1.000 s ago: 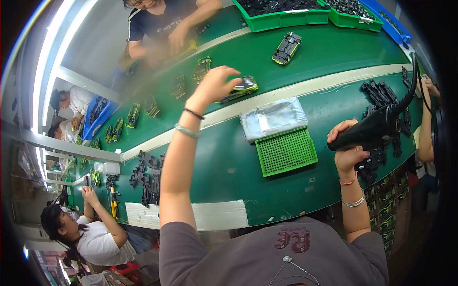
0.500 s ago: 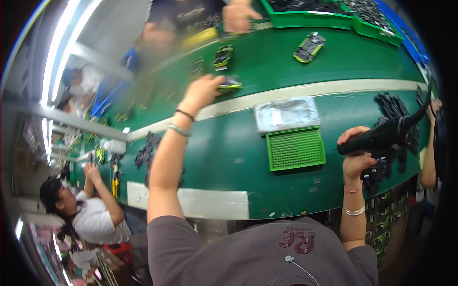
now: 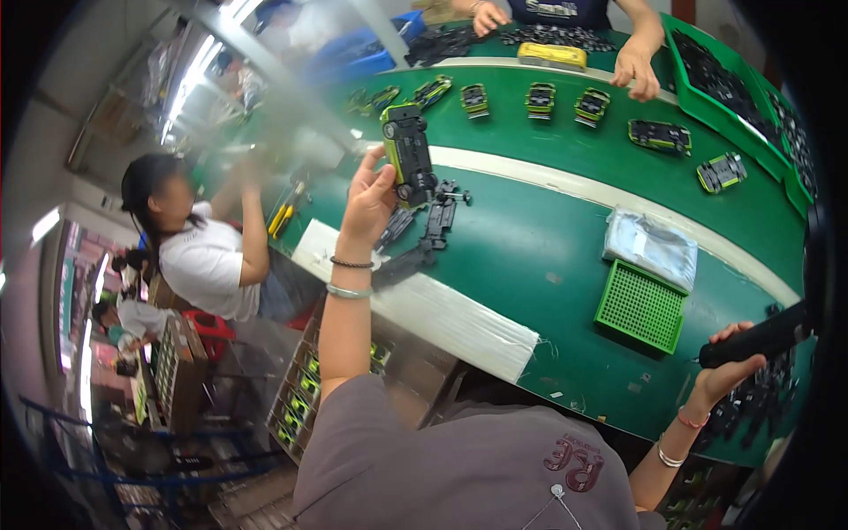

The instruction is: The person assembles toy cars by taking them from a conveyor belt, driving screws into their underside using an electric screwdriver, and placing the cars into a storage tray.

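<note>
My left hand (image 3: 367, 201) is raised above the bench, its fingers and thumb closed on a toy car (image 3: 410, 155) with a yellow-green body. The car stands on end, its black underside and wheels showing. Below it lie several black chassis parts (image 3: 439, 223). At the right, my right hand (image 3: 726, 378) grips a black cylindrical power screwdriver (image 3: 758, 343), held roughly level. Black parts (image 3: 751, 402) lie heaped under that hand. The screwdriver's far end fades into the dark rim of the view.
Beyond a white divider strip (image 3: 548, 181), several toy cars (image 3: 540, 102) rest on the green surface. A co-worker's hand (image 3: 636, 71) hovers over them. A green perforated tray (image 3: 640, 306) and plastic-wrapped packet (image 3: 652, 247) lie mid-bench. Green bins (image 3: 720, 84) stand far right. Another person (image 3: 208, 238) sits left.
My left hand has come back from the far strip with a toy car, now lifted and tipped on end. The view has swung left. My right hand still holds the screwdriver.
</note>
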Motion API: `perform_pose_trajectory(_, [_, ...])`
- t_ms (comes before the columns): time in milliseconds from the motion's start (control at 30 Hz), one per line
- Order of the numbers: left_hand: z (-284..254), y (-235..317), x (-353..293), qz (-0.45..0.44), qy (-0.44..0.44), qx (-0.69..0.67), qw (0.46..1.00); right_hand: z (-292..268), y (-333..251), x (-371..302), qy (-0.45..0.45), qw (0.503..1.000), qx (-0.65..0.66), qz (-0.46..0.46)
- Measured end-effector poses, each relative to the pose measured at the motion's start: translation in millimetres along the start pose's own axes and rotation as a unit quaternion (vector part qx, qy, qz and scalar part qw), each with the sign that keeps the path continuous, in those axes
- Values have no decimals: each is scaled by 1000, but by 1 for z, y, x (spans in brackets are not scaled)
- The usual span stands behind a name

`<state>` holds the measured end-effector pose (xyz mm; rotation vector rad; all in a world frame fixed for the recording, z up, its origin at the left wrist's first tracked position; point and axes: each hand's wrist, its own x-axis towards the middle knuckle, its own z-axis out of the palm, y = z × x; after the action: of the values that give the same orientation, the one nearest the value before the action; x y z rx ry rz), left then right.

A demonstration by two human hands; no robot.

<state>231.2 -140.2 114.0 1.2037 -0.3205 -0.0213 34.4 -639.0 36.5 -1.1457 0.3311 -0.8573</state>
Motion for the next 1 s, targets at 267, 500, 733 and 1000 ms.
perform_pose_trajectory(267, [-21, -21, -112, 60, 146, -122, 980, -5, -5, 5, -50, 999, -20, -5])
perform_pose_trajectory(500, [-112, -60, -331, 59, 513, -61, 854, 28, -10, -36, -86, 992, -83, -51])
perform_pose_trajectory(733, [-134, -54, -562, -201, 854, 224, 426, -93, 44, 121, 23, 975, -111, -189])
perform_pose_trajectory(1000, [-192, -36, -630, -455, 666, 520, 280, 39, -11, -11, -28, 994, -80, -64])
